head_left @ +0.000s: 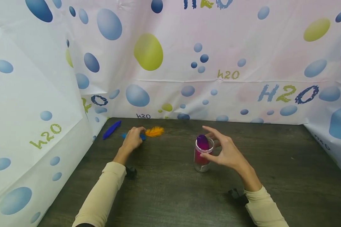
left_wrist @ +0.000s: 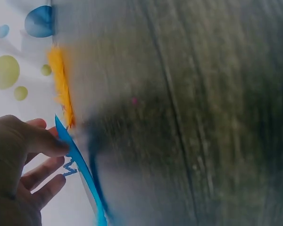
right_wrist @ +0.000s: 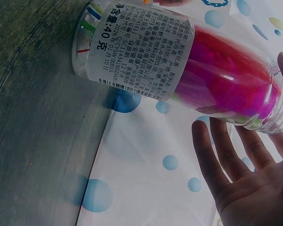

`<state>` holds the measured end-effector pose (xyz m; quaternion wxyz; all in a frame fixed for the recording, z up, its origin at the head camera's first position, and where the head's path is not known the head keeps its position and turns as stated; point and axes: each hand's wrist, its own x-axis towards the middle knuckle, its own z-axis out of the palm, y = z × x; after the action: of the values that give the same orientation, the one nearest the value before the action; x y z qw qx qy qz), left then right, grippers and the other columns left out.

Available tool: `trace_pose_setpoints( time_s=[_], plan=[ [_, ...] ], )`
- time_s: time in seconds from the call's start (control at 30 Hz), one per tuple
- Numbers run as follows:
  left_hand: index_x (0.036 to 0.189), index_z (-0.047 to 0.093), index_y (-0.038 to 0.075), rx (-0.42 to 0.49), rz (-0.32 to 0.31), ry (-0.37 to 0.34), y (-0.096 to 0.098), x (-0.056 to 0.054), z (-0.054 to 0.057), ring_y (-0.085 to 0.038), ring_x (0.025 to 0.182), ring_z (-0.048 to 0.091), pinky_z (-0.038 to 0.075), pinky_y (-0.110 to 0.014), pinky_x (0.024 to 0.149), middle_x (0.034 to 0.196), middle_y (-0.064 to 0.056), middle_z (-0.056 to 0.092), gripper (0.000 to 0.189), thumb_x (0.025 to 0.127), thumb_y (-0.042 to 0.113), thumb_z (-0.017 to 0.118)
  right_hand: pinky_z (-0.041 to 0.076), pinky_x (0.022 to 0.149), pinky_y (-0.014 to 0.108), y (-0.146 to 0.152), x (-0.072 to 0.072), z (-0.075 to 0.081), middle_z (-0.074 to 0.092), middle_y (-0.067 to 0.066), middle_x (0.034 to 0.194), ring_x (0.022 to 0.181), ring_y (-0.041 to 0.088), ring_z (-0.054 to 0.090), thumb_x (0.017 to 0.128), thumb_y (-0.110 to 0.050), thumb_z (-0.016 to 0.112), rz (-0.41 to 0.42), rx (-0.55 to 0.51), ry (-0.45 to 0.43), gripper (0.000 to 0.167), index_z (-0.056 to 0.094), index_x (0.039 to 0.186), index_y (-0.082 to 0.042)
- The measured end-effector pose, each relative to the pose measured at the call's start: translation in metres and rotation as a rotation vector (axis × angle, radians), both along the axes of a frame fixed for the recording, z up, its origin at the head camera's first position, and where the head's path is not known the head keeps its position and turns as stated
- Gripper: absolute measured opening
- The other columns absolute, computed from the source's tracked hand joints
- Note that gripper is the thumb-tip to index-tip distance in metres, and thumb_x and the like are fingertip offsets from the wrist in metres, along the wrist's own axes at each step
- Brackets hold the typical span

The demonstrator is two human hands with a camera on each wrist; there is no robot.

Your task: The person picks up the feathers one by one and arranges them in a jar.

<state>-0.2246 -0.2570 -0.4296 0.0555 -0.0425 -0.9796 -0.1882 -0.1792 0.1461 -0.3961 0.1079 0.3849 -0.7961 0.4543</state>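
My left hand (head_left: 133, 138) is at the far left of the table, pinching a light blue feather (left_wrist: 81, 159) between thumb and fingers. Just beyond its fingertips lies an orange feather (head_left: 154, 131). Right of centre, a clear jar (head_left: 201, 168) stands upright, filled with pink and red feathers (right_wrist: 226, 70). A purple feather (head_left: 202, 142) pokes up at its mouth. My right hand (head_left: 229, 152) is spread around the jar's upper part, thumb on the near side and fingers behind. The right wrist view shows those fingers nearly straight beside the jar's neck.
A dark blue feather (head_left: 111, 130) lies at the table's back left corner. The dark wooden table (head_left: 173, 198) meets a white sheet (head_left: 176, 60) with printed blue and green spots at the back and sides. A printed label (right_wrist: 141, 52) wraps the jar.
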Motion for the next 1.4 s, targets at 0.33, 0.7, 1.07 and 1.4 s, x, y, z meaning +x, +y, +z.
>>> trace_pose_setpoints(
  time_s=[0.33, 0.7, 1.07, 1.4],
  plan=[
    [0.122, 0.069, -0.004, -0.031, -0.012, -0.036, -0.004, -0.003, -0.001, -0.038, 0.107, 0.062, 0.053, -0.051, 0.093, 0.11, -0.017, 0.071, 0.04, 0.085, -0.017, 0.064, 0.064, 0.076, 0.036, 0.0, -0.001, -0.001, 0.07, 0.017, 0.121, 0.104, 0.033, 0.072, 0.075, -0.011, 0.091, 0.004, -0.004, -0.003, 0.091, 0.045, 0.153, -0.006],
    [0.116, 0.071, -0.004, -0.019, 0.018, 0.015, -0.005, -0.003, -0.005, -0.029, 0.085, 0.062, 0.054, -0.045, 0.08, 0.088, -0.01, 0.067, 0.035, 0.084, -0.017, 0.064, 0.064, 0.076, 0.038, 0.0, -0.002, -0.001, 0.07, 0.019, 0.121, 0.105, 0.035, 0.071, 0.076, -0.01, 0.091, 0.004, -0.002, 0.003, 0.09, 0.045, 0.153, -0.006],
    [0.116, 0.071, -0.004, 0.0, 0.022, 0.016, -0.007, -0.002, -0.004, -0.025, 0.076, 0.062, 0.054, -0.043, 0.074, 0.086, -0.01, 0.068, 0.034, 0.085, -0.015, 0.064, 0.064, 0.075, 0.038, 0.0, -0.003, -0.003, 0.07, 0.019, 0.12, 0.104, 0.035, 0.071, 0.076, -0.009, 0.091, 0.008, -0.004, 0.008, 0.09, 0.045, 0.153, -0.005],
    [0.108, 0.073, -0.002, -0.035, 0.012, 0.115, -0.008, -0.002, 0.005, -0.024, 0.07, 0.063, 0.055, -0.042, 0.069, 0.081, -0.009, 0.069, 0.022, 0.088, -0.009, 0.068, 0.064, 0.076, 0.037, 0.0, -0.002, 0.001, 0.069, 0.018, 0.123, 0.107, 0.034, 0.07, 0.076, -0.01, 0.091, -0.005, 0.001, -0.013, 0.09, 0.045, 0.153, -0.007]
  ],
)
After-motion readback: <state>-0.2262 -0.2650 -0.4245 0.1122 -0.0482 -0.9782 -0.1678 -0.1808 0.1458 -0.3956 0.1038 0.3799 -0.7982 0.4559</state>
